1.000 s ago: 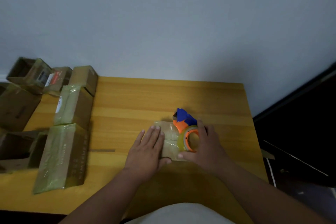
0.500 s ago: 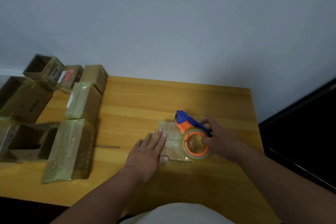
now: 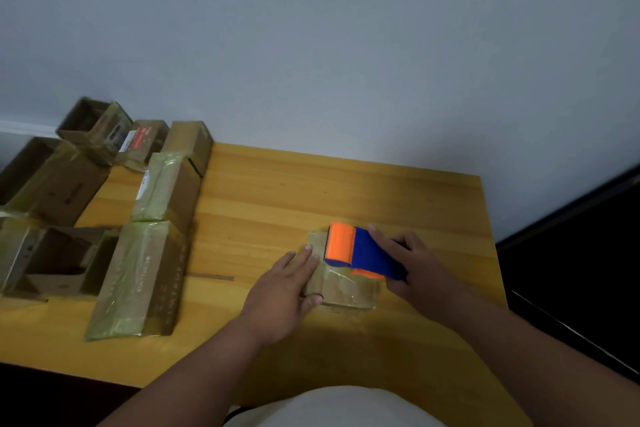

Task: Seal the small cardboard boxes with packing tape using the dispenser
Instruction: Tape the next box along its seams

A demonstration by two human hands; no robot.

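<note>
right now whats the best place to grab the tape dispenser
Grip the blue body of the tape dispenser from its right, rear end, as the right hand does; the orange toothed end points left over the small box.

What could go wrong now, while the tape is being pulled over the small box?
The left hand rests flat beside the tape dispenser, so its toothed edge could nick the fingertips. The small box is held from one side only; it may slide on the table. The tape may wrinkle if the right hand tilts.
</note>
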